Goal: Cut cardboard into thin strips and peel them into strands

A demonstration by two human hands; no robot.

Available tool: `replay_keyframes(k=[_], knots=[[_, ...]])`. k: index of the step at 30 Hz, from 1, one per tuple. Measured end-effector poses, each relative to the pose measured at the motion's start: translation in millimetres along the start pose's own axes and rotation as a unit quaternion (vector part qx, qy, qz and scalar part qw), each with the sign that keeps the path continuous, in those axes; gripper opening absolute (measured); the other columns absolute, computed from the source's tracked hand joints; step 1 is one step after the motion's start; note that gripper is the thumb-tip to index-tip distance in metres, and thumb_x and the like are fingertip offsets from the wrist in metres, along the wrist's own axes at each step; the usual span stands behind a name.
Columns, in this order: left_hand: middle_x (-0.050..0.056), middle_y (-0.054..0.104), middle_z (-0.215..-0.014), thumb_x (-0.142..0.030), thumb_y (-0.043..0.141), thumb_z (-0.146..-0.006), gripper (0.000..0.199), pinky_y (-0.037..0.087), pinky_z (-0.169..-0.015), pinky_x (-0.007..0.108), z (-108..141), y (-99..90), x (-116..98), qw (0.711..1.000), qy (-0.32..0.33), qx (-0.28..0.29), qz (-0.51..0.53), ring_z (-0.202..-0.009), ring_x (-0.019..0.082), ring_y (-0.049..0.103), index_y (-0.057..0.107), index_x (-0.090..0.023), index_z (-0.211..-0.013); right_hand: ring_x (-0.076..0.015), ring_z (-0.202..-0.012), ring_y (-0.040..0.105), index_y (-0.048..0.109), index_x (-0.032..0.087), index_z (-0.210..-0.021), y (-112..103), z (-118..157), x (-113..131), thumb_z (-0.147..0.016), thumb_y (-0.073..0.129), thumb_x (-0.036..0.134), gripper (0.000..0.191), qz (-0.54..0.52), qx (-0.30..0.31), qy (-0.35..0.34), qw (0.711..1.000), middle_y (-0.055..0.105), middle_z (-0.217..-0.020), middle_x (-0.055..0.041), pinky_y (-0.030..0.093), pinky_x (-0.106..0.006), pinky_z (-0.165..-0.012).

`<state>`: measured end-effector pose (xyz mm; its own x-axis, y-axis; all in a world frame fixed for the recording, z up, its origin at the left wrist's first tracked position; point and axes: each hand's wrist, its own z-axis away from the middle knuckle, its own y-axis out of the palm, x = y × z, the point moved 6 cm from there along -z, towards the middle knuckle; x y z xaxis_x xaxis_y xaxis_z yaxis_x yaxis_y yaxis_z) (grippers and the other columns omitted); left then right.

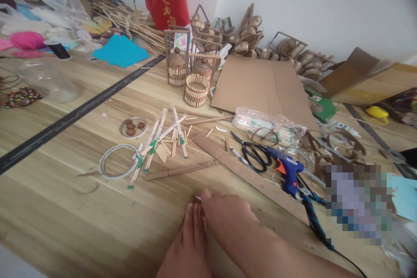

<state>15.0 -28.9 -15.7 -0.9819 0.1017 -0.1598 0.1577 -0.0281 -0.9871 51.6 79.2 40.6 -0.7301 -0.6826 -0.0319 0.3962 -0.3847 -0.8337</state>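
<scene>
My left hand lies on the wooden surface, its fingers stretched out flat along a brown strip that is mostly hidden. Beside it, my right hand is closed, with the thumb and finger pinched near the strip's far end. A small shiny blade shows at those fingertips; whatever handle it has is covered by the hand. Just beyond my hands lie narrow brown strips. A long cardboard strip runs diagonally to the right.
Wrapped chopsticks, cut sticks, tape rolls and brown beads lie ahead. Black scissors and a blue glue gun are at right. Small stick baskets stand behind, near a cardboard sheet.
</scene>
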Motion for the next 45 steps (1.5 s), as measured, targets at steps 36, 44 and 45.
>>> replay_keyframes(k=[36, 44, 45], knots=[[0.020, 0.060, -0.136, -0.024, 0.060, -0.088, 0.052, 0.059, -0.087, 0.036, 6, 1.3, -3, 0.996, 0.041, -0.025, -0.079, -0.125, 0.034, 0.058, 0.056, -0.015, -0.139, -0.0265, -0.050, 0.071, 0.061, 0.021, -0.098, 33, 42, -33, -0.084, 0.049, -0.001, 0.030, 0.109, -0.065, -0.013, 0.992, 0.072, -0.068, -0.0075, 0.050, -0.026, -0.037], [0.022, 0.059, -0.135, -0.034, 0.064, -0.085, 0.056, 0.060, -0.075, 0.031, 6, 3.1, -3, 0.990, 0.058, -0.047, -0.117, -0.122, 0.033, 0.060, 0.058, -0.011, -0.136, -0.0203, -0.046, 0.068, 0.056, 0.020, -0.091, 43, 52, -47, -0.082, 0.056, 0.000, 0.022, 0.107, -0.125, -0.048, 0.985, 0.069, -0.061, -0.0022, 0.033, -0.019, -0.035], [0.023, 0.059, -0.135, -0.034, 0.064, -0.084, 0.056, 0.060, -0.073, 0.030, 6, 3.3, -3, 0.991, 0.056, -0.043, -0.113, -0.122, 0.033, 0.060, 0.059, -0.010, -0.135, -0.0201, -0.047, 0.069, 0.056, 0.020, -0.090, 41, 53, -50, -0.083, 0.057, 0.003, 0.018, 0.094, -0.125, -0.064, 0.986, 0.070, -0.062, -0.0018, 0.032, -0.021, -0.035]])
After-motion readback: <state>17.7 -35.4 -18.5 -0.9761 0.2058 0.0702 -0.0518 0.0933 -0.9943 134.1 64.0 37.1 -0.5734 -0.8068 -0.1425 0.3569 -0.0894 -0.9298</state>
